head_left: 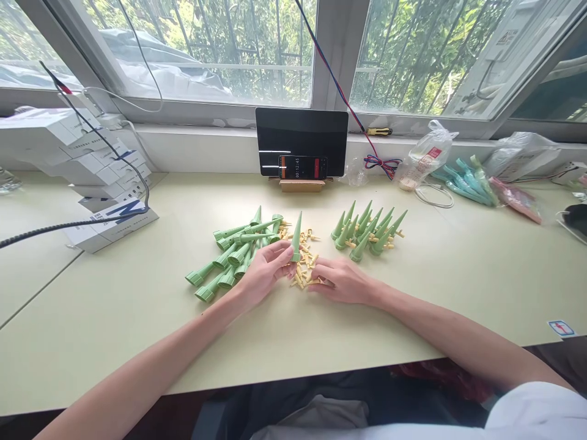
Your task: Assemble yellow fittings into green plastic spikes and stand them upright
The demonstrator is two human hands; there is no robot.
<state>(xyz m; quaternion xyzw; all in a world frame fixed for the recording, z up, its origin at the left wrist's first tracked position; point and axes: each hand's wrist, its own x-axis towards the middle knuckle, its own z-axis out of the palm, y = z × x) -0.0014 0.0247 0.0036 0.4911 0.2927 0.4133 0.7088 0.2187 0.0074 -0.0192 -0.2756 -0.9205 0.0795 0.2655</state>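
My left hand (268, 267) is closed around a green plastic watering spike (297, 235), held upright with its tip up. Just right of it, my right hand (339, 280) has its fingers curled into a pile of small yellow plastic pieces (300, 280); what sits between the fingertips is hidden. Left of my left hand lies a loose heap of green spikes (232, 256), their wide collars mostly facing me. To the right of the pile, a group of green spikes (367, 232) stands tips up, with yellow pieces sticking out near some of the bases.
A phone (302, 167) showing a timer leans on a dark tablet (301, 131) at the back. Stacked white boxes (107, 159) stand at left, a black cable (77, 229) crossing them. Plastic bags (426, 156) and a coiled red-blue wire (383, 164) lie at the back right.
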